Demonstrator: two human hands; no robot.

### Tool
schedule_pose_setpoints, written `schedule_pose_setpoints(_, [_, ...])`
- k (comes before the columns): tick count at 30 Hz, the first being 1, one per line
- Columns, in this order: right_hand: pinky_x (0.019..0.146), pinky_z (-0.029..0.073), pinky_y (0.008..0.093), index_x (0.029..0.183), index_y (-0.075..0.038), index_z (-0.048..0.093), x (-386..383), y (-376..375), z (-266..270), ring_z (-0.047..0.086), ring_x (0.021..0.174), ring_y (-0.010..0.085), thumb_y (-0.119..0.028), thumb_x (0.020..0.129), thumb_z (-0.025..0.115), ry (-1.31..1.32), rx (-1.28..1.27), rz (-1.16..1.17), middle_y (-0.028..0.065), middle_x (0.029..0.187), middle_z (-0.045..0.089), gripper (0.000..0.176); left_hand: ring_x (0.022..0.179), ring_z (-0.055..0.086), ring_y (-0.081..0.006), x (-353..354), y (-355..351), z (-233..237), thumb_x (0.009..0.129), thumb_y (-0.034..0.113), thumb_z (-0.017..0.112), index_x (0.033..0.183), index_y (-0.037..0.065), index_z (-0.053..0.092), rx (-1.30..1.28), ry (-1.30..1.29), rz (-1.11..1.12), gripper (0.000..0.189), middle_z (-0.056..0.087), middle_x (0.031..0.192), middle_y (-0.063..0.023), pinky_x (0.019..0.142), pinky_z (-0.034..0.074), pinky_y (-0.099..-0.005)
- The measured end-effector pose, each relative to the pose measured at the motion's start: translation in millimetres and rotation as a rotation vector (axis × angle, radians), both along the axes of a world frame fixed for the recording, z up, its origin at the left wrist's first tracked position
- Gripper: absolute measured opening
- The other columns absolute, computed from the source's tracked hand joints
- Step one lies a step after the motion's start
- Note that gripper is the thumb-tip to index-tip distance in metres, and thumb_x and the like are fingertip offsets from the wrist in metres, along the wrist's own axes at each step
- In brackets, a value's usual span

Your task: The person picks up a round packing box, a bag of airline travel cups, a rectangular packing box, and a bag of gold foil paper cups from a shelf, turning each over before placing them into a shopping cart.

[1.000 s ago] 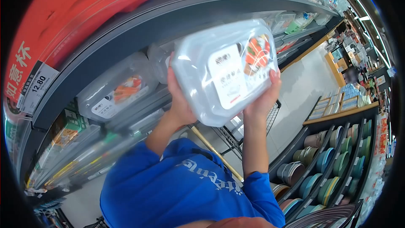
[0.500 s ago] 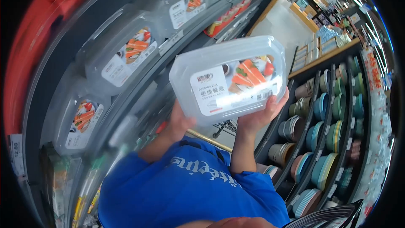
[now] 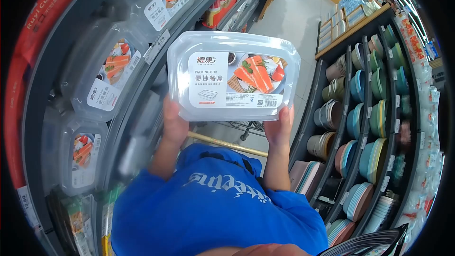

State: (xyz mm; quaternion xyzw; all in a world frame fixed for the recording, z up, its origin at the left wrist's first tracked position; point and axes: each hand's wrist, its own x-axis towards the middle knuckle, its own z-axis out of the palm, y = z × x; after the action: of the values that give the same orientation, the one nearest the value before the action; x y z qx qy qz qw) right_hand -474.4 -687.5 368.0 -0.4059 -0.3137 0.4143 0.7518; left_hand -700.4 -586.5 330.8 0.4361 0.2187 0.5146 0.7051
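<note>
Between my two hands is a clear plastic food container point(image 3: 232, 114), raised in front of my chest with its printed label point(image 3: 208, 78) turned up toward me. The label reads "PACKING BOX" and pictures salmon pieces on a plate. My left hand point(image 3: 175, 121) grips the lower left corner, thumb on the near side and the other fingers hidden behind. My right hand point(image 3: 279, 125) is closed on the lower right corner in the same way, its thumb upright against the rim.
More boxes of this kind point(image 3: 113, 85) stand on the left shelf, with price tags point(image 3: 156, 47) on its edge. A rack of stacked bowls point(image 3: 374, 118) is on the right. Behind the container are a shopping cart point(image 3: 244, 130), a yellow bar point(image 3: 227, 143) and the aisle floor point(image 3: 296, 23).
The container has shifted left and slightly up in view and is now nearly level instead of tilted. Its label has turned to face me more squarely. Both hands keep hold of it.
</note>
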Motion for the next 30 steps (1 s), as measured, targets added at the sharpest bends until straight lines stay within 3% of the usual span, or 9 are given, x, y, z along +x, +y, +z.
schedule_pose_setpoints(13, [0.109, 0.034, 0.0387, 0.148, 0.0, 0.023, -4, 0, -4, 0.042, 0.131, 0.0233, -0.056, 0.082, 0.069, -0.023, -0.033, -0.037, 0.0149, 0.139, 0.042, 0.097, 0.132, 0.047, -0.0284, -1, -4, 1, 0.089, 0.058, 0.05, 0.147, -0.004, 0.031, -0.012, 0.033, 0.001, 0.087, 0.045, 0.144, -0.0186, 0.109, 0.037, -0.0404])
schedule_pose_setpoints(16, [0.108, 0.037, 0.0423, 0.144, 0.002, 0.032, -3, 0, -11, 0.048, 0.13, 0.0271, -0.054, 0.089, 0.063, -0.051, 0.028, -0.046, 0.0166, 0.141, 0.046, 0.085, 0.133, 0.046, -0.0282, -2, -5, 0, 0.089, 0.059, 0.051, 0.147, -0.004, 0.031, -0.008, 0.026, -0.01, 0.088, 0.045, 0.144, -0.0181, 0.109, 0.037, -0.0404])
schedule_pose_setpoints(19, [0.108, 0.037, 0.0422, 0.144, 0.003, 0.033, -1, 0, -14, 0.048, 0.13, 0.027, -0.053, 0.089, 0.063, -0.054, 0.033, -0.042, 0.0166, 0.141, 0.047, 0.084, 0.132, 0.046, -0.028, -1, -6, 1, 0.089, 0.059, 0.051, 0.147, -0.004, 0.031, -0.007, 0.038, -0.001, 0.088, 0.046, 0.144, -0.0176, 0.109, 0.037, -0.0403])
schedule_pose_setpoints(22, [0.109, 0.034, 0.0392, 0.148, -0.001, 0.023, -3, 0, -5, 0.042, 0.132, 0.0239, -0.055, 0.082, 0.069, -0.023, -0.025, -0.012, 0.0153, 0.14, 0.042, 0.097, 0.132, 0.047, -0.0278, -1, -7, 3, 0.089, 0.059, 0.051, 0.147, -0.003, 0.032, -0.017, 0.037, -0.014, 0.087, 0.046, 0.144, -0.0171, 0.109, 0.037, -0.0402])
schedule_pose_setpoints(30, [0.109, 0.034, 0.0393, 0.146, -0.001, 0.026, -7, 0, 0, 0.043, 0.131, 0.0243, -0.056, 0.08, 0.07, -0.028, -0.029, -0.041, 0.0155, 0.138, 0.043, 0.095, 0.132, 0.047, -0.0273, -4, -8, -6, 0.089, 0.06, 0.048, 0.146, -0.002, 0.032, -0.056, 0.057, 0.009, 0.086, 0.047, 0.143, -0.016, 0.108, 0.037, -0.0403])
